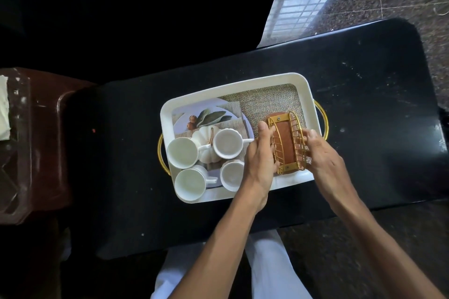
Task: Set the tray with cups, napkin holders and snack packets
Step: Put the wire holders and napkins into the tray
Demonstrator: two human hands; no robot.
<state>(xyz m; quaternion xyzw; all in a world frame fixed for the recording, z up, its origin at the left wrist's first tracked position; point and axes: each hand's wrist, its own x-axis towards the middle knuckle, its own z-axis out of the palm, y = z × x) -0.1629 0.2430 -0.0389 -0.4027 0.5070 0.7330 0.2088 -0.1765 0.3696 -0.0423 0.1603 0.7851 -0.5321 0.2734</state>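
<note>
A white tray (237, 87) with gold side handles and a printed pumpkin picture lies on the black table. Several white cups stand in its left half, among them one at the far left (182, 152) and one behind it (227, 143). In the tray's right half stands a gold wire napkin holder (288, 143) with a brown wooden base. My left hand (261, 158) grips the holder's left wire side. My right hand (320, 155) holds its right wire side. The holder's bottom touches or sits just above the tray floor; I cannot tell which.
The black table (364, 104) stretches right of the tray and in front of it. A dark brown plastic stool or crate (31, 143) stands at the left, with a pale cloth (3, 107) on it. Speckled stone floor shows beyond the table.
</note>
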